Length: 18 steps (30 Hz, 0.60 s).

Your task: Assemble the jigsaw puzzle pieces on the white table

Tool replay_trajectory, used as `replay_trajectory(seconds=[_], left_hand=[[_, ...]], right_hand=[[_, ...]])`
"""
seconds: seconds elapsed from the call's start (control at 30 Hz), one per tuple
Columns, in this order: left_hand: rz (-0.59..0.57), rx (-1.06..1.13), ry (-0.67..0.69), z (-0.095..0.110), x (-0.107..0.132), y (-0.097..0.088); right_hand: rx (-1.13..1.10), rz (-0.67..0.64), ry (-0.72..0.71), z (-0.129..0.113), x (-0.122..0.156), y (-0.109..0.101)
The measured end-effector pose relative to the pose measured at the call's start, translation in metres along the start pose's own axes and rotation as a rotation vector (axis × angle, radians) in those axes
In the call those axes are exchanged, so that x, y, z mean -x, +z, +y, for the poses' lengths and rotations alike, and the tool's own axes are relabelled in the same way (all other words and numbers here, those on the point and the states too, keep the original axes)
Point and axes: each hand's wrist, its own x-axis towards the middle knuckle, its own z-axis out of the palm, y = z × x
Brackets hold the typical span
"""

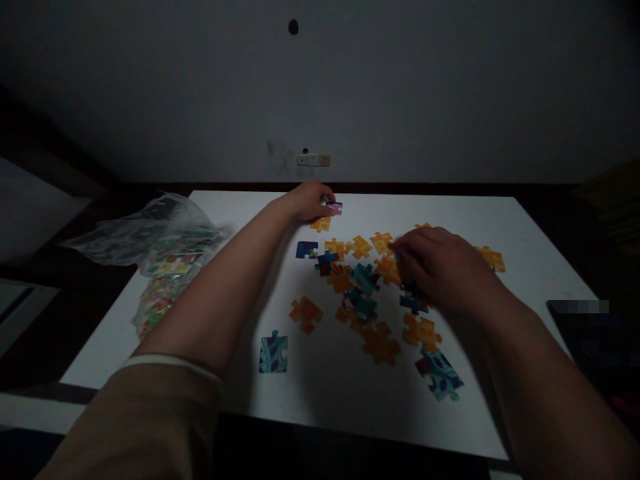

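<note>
Several jigsaw pieces lie scattered on a white table [525, 227], most of them orange side up [306, 313], a few with blue-green print [273, 352]. My left hand [309, 199] reaches to the far edge of the spread with its fingers closed on a pink-purple piece [335, 208]. My right hand [440, 263] rests palm down over the middle of the pile, fingers curled onto orange pieces [387, 268]; what they pinch, if anything, is hidden.
A clear plastic bag [165, 247] with more colourful pieces lies on the table's left edge. A dark flat object [590, 333] sits at the right edge. A wall with a socket plate [313, 160] stands behind the table.
</note>
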Motion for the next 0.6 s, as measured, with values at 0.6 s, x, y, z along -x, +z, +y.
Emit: replay_trajectory(seconds=[0.6], left_hand=[[-0.203,-0.037,-0.105,0.003,0.117,-0.009]], right_hand=[[0.018,-0.016,-0.043,-0.009,-0.001,0.002]])
